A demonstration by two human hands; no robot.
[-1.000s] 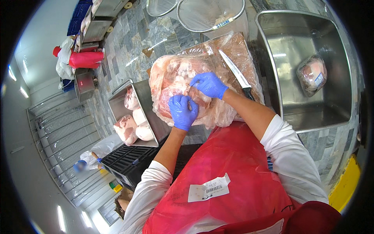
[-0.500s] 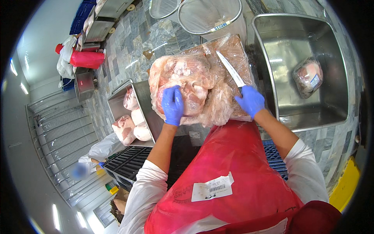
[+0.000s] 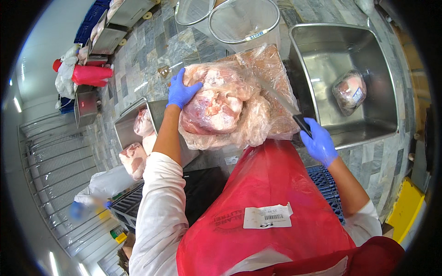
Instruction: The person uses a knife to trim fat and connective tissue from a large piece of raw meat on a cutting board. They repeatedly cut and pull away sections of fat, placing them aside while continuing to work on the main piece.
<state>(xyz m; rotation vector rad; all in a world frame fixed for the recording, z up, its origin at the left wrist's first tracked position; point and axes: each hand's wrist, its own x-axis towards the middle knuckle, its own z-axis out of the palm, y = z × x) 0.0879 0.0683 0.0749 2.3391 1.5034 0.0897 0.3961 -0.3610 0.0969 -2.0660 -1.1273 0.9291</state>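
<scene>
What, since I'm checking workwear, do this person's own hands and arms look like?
The left hand and right hand wear matching blue, close-fitting gloves ending around the wrists. The left sleeve and right sleeve are white, stopping around the elbows. No markings can be made out on gloves or sleeves.

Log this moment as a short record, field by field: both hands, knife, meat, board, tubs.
Left hand: gloved hand spread against the far left edge of the meat
Right hand: gloved hand gripping the knife by its black handle
Knife: blade aimed up and left; contact with anything below unclear
Meat: large pale-pink mass lying in crumpled clear plastic
Board: brown board, film-covered
Right tub: steel tub holding one wrapped package
Left tub: steel bin holding meat pieces
</scene>
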